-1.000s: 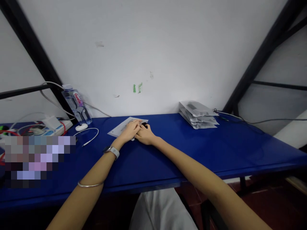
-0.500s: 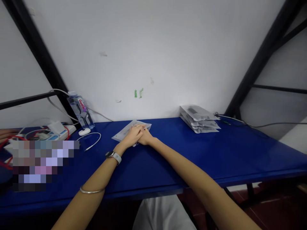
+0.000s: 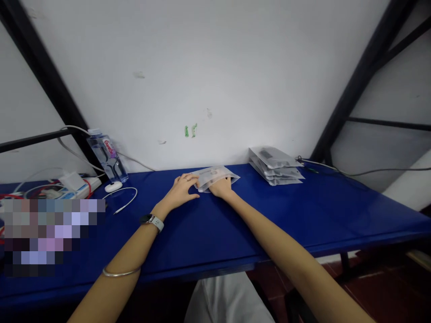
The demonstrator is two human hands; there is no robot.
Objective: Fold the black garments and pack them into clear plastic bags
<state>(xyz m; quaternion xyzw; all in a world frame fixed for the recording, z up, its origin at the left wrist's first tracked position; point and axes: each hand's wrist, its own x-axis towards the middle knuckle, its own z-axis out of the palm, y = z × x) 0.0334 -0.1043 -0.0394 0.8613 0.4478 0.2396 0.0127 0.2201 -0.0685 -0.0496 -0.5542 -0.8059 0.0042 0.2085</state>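
Note:
A frosted plastic bag lies on the blue table, its open mouth toward me. My right hand reaches into that mouth; its fingers are mostly covered by the bag, so whether they grip anything is hidden. At the bag's left edge is my left hand, thumb stretched out and fingers spread, with the fingertips at the bag's corner. A watch sits on my left wrist and a bangle further up that arm.
Several similar frosted bags are stacked at the back right. On the left stand a water bottle, a white rounded case, a short white cable and a power strip among cords. A white wall closes off the back.
My hands, overlapped on the bag before, have come apart. The bag has shifted right and turned, with my right hand now in its mouth. My left hand has spread its fingers.

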